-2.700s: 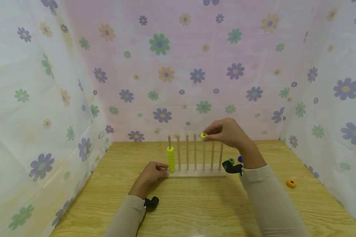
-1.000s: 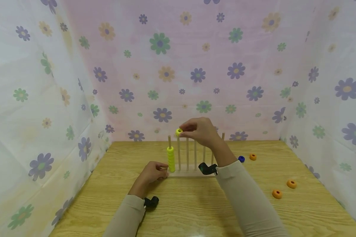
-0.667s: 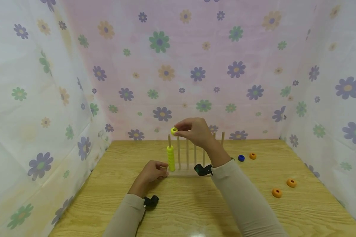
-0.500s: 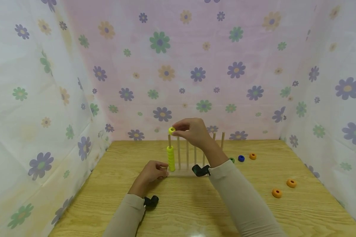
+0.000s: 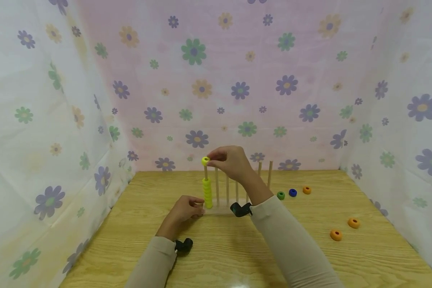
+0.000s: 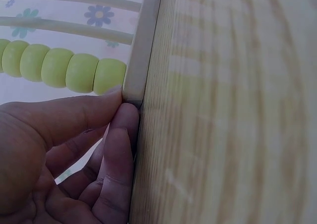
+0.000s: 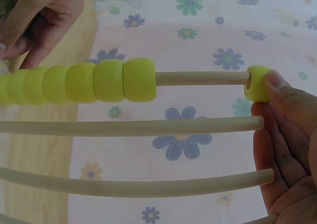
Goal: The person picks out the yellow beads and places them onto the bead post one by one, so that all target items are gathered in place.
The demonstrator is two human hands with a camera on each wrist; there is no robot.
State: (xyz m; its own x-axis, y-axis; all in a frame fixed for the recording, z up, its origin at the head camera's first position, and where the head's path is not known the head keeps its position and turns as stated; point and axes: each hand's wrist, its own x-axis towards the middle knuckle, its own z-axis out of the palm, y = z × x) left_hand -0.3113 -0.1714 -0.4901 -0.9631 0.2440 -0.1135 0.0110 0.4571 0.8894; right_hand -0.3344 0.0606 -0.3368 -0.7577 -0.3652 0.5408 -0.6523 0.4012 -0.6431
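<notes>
A wooden peg rack (image 5: 221, 209) with several upright pegs stands on the table, its leftmost peg (image 5: 206, 173) carrying a stack of yellow beads (image 5: 207, 194). My right hand (image 5: 230, 161) pinches one more yellow bead (image 7: 258, 84) between thumb and fingers, right at the top of that peg. In the right wrist view the peg's tip meets the bead's hole. Low at the rack's left end, my left hand (image 5: 183, 209) grips the corner of the base (image 6: 141, 50) between thumb and curled fingers. My right hand and forearm hide the upper parts of the middle pegs.
Right of the rack lie a green bead (image 5: 281, 195), a blue bead (image 5: 293, 193) and an orange bead (image 5: 307, 190). Nearer the front are two more orange beads (image 5: 353, 223). Flowered cloth (image 5: 223, 72) hangs behind and at both sides of the wooden table (image 5: 216, 252).
My right hand has carried the yellow bead leftward past the other pegs to the leftmost one, then slightly down onto its tip. The left hand has stayed at the base.
</notes>
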